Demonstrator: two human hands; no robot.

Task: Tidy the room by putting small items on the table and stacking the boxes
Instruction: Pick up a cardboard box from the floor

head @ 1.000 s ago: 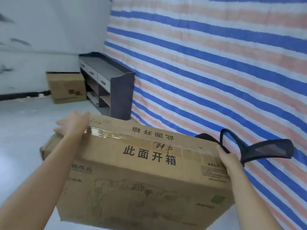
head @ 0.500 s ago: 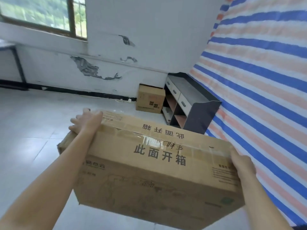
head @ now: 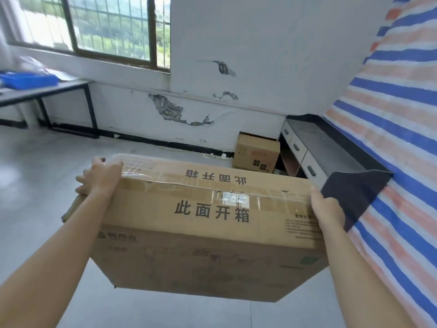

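Observation:
I carry a large taped cardboard box (head: 208,223) with black printed characters, held in the air above the floor. My left hand (head: 100,177) grips its far left corner. My right hand (head: 327,209) presses against its right end. A smaller cardboard box (head: 256,155) stands on the floor by the far wall, next to a dark low cabinet. A grey table (head: 45,89) with black legs stands at the far left under the window, with a blue item (head: 26,79) on it.
The dark low cabinet (head: 331,157) with drawers runs along a blue, orange and white striped tarp (head: 397,129) on the right. The far wall has peeling paint and a barred window (head: 113,27). Grey floor (head: 47,166) stretches left of the box.
The view has swung left while I carry the box: the striped tarp has slid to the right edge, and the window and table have come into sight. Both hands hold the box as before.

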